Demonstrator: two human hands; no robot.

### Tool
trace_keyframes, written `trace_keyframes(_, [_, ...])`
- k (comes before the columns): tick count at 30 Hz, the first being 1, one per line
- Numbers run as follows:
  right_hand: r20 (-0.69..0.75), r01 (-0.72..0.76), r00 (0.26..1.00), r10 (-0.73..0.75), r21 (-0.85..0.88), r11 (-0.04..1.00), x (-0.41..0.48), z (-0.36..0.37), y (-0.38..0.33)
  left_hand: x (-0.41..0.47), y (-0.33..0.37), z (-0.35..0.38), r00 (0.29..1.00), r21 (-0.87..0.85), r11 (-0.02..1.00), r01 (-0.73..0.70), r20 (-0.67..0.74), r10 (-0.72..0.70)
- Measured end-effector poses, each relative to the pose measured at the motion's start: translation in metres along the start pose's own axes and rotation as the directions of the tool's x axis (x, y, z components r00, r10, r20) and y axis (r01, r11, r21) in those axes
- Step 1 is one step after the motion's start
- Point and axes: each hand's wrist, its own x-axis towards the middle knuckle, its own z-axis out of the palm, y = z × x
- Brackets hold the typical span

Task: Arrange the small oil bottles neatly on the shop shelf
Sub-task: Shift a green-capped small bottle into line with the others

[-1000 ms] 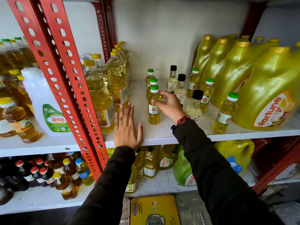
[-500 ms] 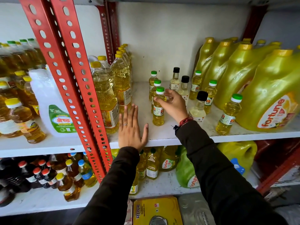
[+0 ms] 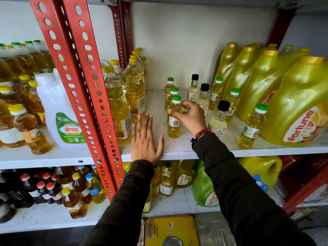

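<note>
1. The right hand (image 3: 190, 118) reaches onto the white shelf (image 3: 177, 151); its thumb and fingers (image 3: 174, 113) close loosely around the shoulder of the front green-capped bottle (image 3: 174, 119), which stands upright on the shelf.
2. That bottle is the nearest of a row of three small green-capped oil bottles; the middle one (image 3: 173, 94) and the rear one (image 3: 169, 85) stand just behind it, running toward the back wall.
3. The left hand (image 3: 144, 139) lies flat, palm down, on the shelf's front edge with its fingers straight and spread, holding nothing. A ring sits on one finger.
4. Three black-capped bottles (image 3: 220, 118) of pale liquid stand to the right of the held bottle, partly behind the right hand.
5. More small green-capped bottles stand further right, one (image 3: 252, 126) near the shelf's front edge, just beside the large yellow jugs (image 3: 292, 107).
6. Tall yellow-capped oil bottles (image 3: 117, 103) stand left of the left hand, beside the red perforated upright (image 3: 85, 86).
</note>
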Motion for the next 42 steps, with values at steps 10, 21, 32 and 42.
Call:
trace_keyframes(10, [0.037, 0.052, 0.998, -0.053, 0.018, 0.998, -0.030, -0.019, -0.011, -0.001, 0.000, 0.001, 1.000, 0.002, 1.000, 0.007, -0.004, -0.007])
trace_keyframes(21, [0.048, 0.086, 0.995, -0.088, 0.058, 0.995, -0.060, -0.030, -0.009, 0.000, -0.001, 0.001, 1.000, -0.014, 1.000, 0.006, -0.002, -0.006])
trace_keyframes(32, [0.038, 0.066, 0.997, -0.068, 0.050, 0.997, -0.067, -0.032, -0.013, 0.000, -0.001, 0.001, 1.000, -0.007, 1.000, 0.005, 0.015, -0.005])
trace_keyframes(42, [0.063, 0.073, 0.995, -0.076, 0.044, 0.996, -0.067, -0.033, -0.013, 0.000, 0.001, -0.001, 0.999, 0.006, 1.000, -0.002, 0.041, 0.002])
